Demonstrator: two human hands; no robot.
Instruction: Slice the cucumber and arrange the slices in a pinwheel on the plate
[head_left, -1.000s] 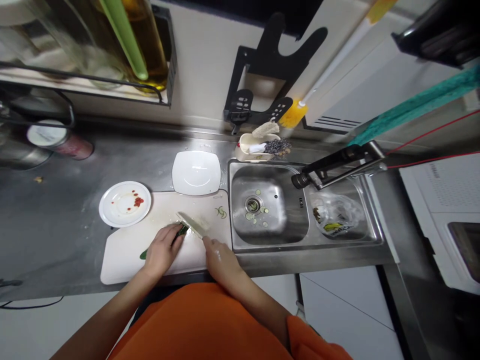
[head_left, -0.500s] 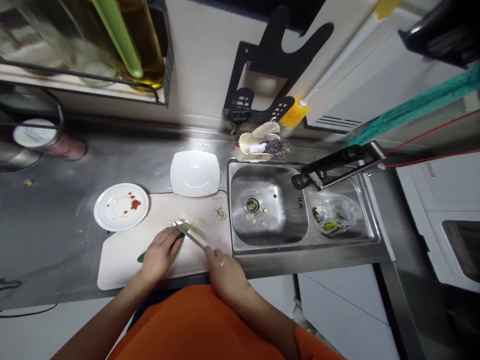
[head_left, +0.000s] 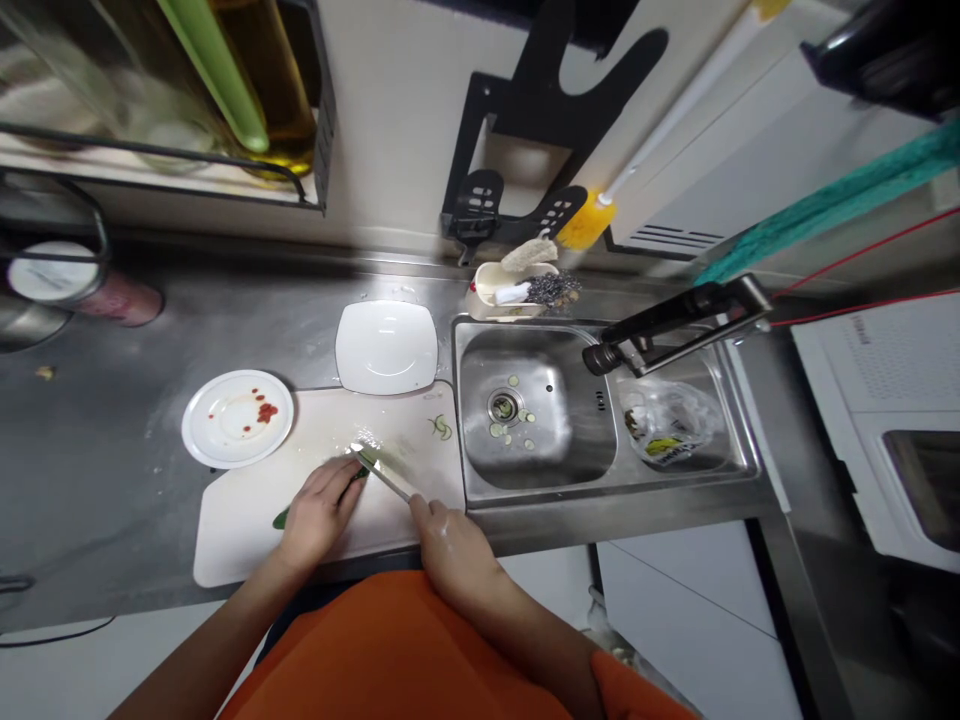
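Holding cucumber point(head_left: 281, 519), under left hand point(head_left: 318, 510), beside knife point(head_left: 385, 477)

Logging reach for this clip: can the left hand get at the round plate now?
Likely yes: only cutting board shows between the left hand and the round plate, though that hand holds a green vegetable.

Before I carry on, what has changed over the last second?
The right hand has brought the knife slightly toward the board's near edge, and the blade now shows narrower. Nothing was taken hold of or let go: the left hand still holds the green vegetable. The round plate, square plate and slices in the sink stayed put.
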